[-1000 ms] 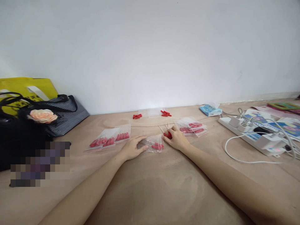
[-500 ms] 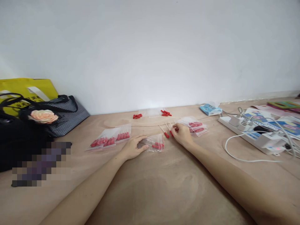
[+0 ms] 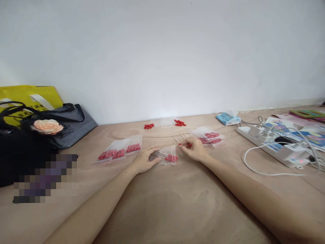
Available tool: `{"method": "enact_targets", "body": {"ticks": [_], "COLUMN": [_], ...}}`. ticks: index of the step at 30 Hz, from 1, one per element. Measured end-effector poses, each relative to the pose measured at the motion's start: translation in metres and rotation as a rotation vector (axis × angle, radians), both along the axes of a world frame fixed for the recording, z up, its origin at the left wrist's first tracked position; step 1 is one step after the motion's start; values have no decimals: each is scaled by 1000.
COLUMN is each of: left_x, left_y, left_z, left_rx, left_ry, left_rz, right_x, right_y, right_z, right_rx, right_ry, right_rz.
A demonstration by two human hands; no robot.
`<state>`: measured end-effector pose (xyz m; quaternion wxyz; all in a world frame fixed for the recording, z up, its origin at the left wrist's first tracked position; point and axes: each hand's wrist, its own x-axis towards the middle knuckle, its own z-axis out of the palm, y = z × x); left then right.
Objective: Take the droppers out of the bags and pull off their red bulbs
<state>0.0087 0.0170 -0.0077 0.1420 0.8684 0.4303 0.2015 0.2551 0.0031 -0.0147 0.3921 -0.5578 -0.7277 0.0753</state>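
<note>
Brown tabletop (image 3: 162, 206), white sticks (image 3: 176, 139), red ends (image 3: 179, 144) at right grip (image 3: 194, 149)

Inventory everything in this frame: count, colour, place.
Plastic bag: one, clear, centre
Red-ended sticks: several, white, right of plastic bag
Filled packets: several, clear and red, left and right
Small pieces: two clusters, red, far edge
Tissue pack: one, blue, back right
Power strip: one, white, right
Plugs: several, white, on strip
Cords: several, white, by strip
Printed sheets: several, multicoloured, far right
Bags: three, yellow, striped, black, left
Flower: one, peach, by bags
Masked item: one, dark, left
Table: one, brown, beneath
Wall: one, pale, behind
Left hand: one, bare, at plastic bag
Right hand: one, bare, at sticks
</note>
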Motion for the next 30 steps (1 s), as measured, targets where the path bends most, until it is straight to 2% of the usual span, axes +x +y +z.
{"method": "enact_targets", "body": {"ticks": [3,6,11,17,20,24,27,30], "left_x": [0,0,1,1,1,-1,-1,-2], "left_y": [0,0,-1,-1,-1,-2,-2,-2], "left_z": [-1,-2,-2,-1,-1,0,0,0], "left_rx": [8,18,37,40,21,-7,8,-23], "left_ry": [-6,-8,-23,5,10,35,88,204], "left_rz": [-4,-3,-18,-20,-17,-4,-81,-165], "right_x": [-9,-16,-29,-35,-29,-24,-24,-21], "right_y": [-10,-17,-21,-21,-17,-9,-5,-3], "right_z": [2,3,2,0,0,-6,-7,0], "right_rx": [-40,-49,-114,-64,-105,-247,-344,-414], "right_ry": [11,-31,-106,-124,15,382,684,823], "right_rz": [276,384,291,174,185,246,265,282]}}
